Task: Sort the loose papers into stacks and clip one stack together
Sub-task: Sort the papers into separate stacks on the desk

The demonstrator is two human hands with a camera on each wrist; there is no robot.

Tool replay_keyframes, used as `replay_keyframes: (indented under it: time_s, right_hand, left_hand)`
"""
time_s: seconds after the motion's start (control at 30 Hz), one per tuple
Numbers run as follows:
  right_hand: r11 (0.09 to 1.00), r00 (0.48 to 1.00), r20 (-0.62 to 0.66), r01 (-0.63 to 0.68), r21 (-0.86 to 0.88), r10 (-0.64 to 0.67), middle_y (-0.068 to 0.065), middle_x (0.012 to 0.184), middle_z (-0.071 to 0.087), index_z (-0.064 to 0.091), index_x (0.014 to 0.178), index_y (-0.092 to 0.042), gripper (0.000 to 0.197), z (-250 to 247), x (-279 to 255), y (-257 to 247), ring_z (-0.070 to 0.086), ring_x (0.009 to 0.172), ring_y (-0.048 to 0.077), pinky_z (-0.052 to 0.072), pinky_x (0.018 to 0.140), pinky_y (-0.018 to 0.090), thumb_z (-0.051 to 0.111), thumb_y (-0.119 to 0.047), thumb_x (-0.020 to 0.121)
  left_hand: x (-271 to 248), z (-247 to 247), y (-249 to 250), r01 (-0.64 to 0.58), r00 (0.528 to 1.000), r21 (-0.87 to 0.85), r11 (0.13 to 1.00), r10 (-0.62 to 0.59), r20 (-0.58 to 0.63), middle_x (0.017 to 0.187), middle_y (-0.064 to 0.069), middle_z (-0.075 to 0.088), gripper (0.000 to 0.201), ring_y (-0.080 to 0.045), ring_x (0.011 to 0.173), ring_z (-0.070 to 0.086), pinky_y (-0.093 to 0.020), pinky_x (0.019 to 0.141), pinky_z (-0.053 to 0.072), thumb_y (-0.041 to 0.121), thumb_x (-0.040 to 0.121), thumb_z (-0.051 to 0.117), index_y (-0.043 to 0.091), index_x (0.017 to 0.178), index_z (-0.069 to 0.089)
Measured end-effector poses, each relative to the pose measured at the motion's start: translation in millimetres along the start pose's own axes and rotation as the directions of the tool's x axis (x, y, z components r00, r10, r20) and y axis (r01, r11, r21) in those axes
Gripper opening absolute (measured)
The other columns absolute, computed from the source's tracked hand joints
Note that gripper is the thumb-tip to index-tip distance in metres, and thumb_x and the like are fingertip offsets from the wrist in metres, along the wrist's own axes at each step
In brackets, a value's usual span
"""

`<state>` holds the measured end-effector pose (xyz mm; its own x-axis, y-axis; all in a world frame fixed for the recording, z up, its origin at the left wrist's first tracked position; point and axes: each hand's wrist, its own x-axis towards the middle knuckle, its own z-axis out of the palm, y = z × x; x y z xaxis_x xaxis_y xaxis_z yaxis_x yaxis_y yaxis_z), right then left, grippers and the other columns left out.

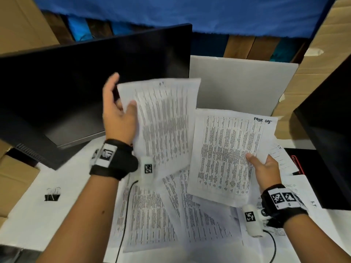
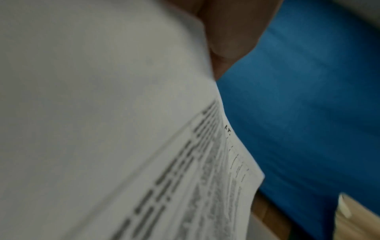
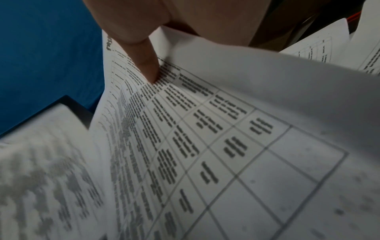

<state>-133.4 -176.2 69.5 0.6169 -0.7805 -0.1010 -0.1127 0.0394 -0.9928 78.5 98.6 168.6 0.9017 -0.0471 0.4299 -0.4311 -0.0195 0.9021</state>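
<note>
The right-hand sheet [image 1: 226,154] bore a handwritten note at its top corner (too smudged to read). The right hand [image 1: 266,171] pinched its edge, thumb on top. The left hand [image 1: 118,114] grasped another printed sheet [image 1: 163,122], both above loose papers [image 1: 152,221] on the worktop [image 1: 57,215]; a binder clip [image 1: 52,195] lay apart.

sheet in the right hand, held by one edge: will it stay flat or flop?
Likely flops: the sheet already curves away from the right hand, whose thumb pinches just one edge. Probably very light. Its printed face looks smooth, so it may slide off the other papers.
</note>
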Motion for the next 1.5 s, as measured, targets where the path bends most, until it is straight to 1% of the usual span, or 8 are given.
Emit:
replay_keyframes:
  time_s: [0.13, 0.3, 0.47, 0.6, 0.97, 1.17, 1.33, 1.5]
  right_hand:
    - [0.998, 1.000, 0.015, -0.013, 0.055, 0.012, -0.021, 0.085, 0.071, 0.067, 0.099, -0.026, 0.023, 0.2, -2.8, -10.0, 0.064, 0.087, -0.006, 0.045, 0.079, 0.017, 0.063, -0.006, 0.088]
    - [0.980, 0.997, 0.076, -0.009, 0.197, -0.006, -0.018, 0.079, 0.074, 0.066, 0.096, -0.022, 0.023, 6.3, -4.1, -30.0, 0.068, 0.078, -0.004, 0.049, 0.065, 0.009, 0.059, -0.002, 0.088]
    - [0.997, 0.977, 0.209, -0.058, 0.057, 0.045, -0.001, 0.102, 0.074, 0.069, 0.100, -0.022, 0.020, 35.7, -11.2, -20.2, 0.068, 0.098, 0.014, 0.050, 0.088, 0.031, 0.065, -0.008, 0.086]
    - [0.998, 0.973, 0.221, -0.058, -0.036, 0.064, -0.002, 0.098, 0.070, 0.066, 0.095, -0.025, 0.015, 52.8, -20.6, -3.3, 0.064, 0.098, 0.018, 0.048, 0.081, 0.025, 0.064, -0.012, 0.088]
    - [0.970, 0.962, 0.237, -0.175, 0.168, 0.133, -0.006, 0.115, 0.065, 0.044, 0.132, -0.024, 0.054, 47.2, -17.6, -11.7, 0.063, 0.103, 0.008, 0.047, 0.084, 0.022, 0.063, -0.002, 0.086]
    - [0.993, 0.990, 0.139, 0.021, 0.114, -0.037, -0.005, 0.105, 0.073, 0.069, 0.101, -0.026, 0.022, 44.5, -12.3, -31.9, 0.067, 0.103, 0.011, 0.048, 0.088, 0.026, 0.063, -0.009, 0.088]
    - [0.986, 0.989, 0.059, 0.127, 0.106, -0.134, -0.015, 0.108, 0.068, 0.063, 0.105, -0.031, 0.024, 48.5, -16.4, -34.0, 0.063, 0.100, -0.005, 0.046, 0.081, 0.013, 0.059, -0.011, 0.092]
    - [0.996, 0.994, 0.060, 0.093, 0.018, -0.094, -0.012, 0.106, 0.068, 0.061, 0.109, -0.026, 0.029, 44.1, -24.0, -12.6, 0.063, 0.096, -0.003, 0.047, 0.083, 0.021, 0.057, -0.004, 0.090]
  left_hand:
    - [22.3, -16.6, 6.6, -0.120, 0.993, 0.255, 0.959, 0.114, 0.040, 0.136, 0.012, 0.048, 0.059, 0.026, 0.101, 0.049, 0.002, 0.092, 0.035, -0.009, 0.088, 0.044, 0.027, 0.135, 0.045]
    - [-7.3, -13.6, -57.5, 0.216, 0.947, 0.403, 0.889, -0.291, 0.136, 0.061, -0.002, 0.058, 0.046, -0.005, 0.039, 0.035, -0.016, 0.042, 0.032, -0.004, 0.093, 0.040, 0.028, 0.091, 0.074]
    - [-52.7, 15.8, -53.6, 0.456, 0.813, 0.158, 0.876, -0.482, 0.325, 0.096, -0.002, 0.069, 0.037, -0.010, 0.081, 0.066, -0.016, 0.073, 0.052, 0.004, 0.095, 0.043, 0.020, 0.094, 0.076]
    - [-71.6, 27.0, -32.0, 0.645, 0.695, -0.077, 0.760, -0.543, 0.471, 0.115, -0.007, 0.071, 0.054, -0.024, 0.110, 0.066, -0.041, 0.097, 0.050, 0.058, 0.094, 0.037, 0.020, 0.114, 0.071]
    - [-65.6, 31.4, -13.3, 0.502, 0.764, 0.001, 0.865, -0.444, 0.467, 0.115, -0.004, 0.072, 0.031, -0.021, 0.105, 0.069, -0.050, 0.098, 0.050, 0.005, 0.089, 0.064, 0.012, 0.120, 0.064]
    - [-65.4, 36.9, -11.1, 0.386, 0.857, -0.147, 0.911, -0.295, 0.423, 0.121, -0.011, 0.065, 0.086, -0.019, 0.107, 0.067, -0.034, 0.086, 0.057, -0.007, 0.091, 0.056, 0.040, 0.149, 0.012]
    - [-74.8, 43.2, -31.3, 0.447, 0.790, 0.014, 0.894, -0.402, 0.462, 0.124, 0.001, 0.064, 0.040, -0.005, 0.110, 0.063, -0.025, 0.089, 0.051, 0.009, 0.099, 0.047, 0.018, 0.138, 0.043]
    - [-102.4, 46.7, -54.2, 0.474, 0.729, 0.156, 0.867, -0.485, 0.483, 0.153, 0.004, 0.037, 0.066, -0.011, 0.142, 0.033, -0.041, 0.118, 0.028, 0.050, 0.091, 0.043, 0.025, 0.150, 0.026]
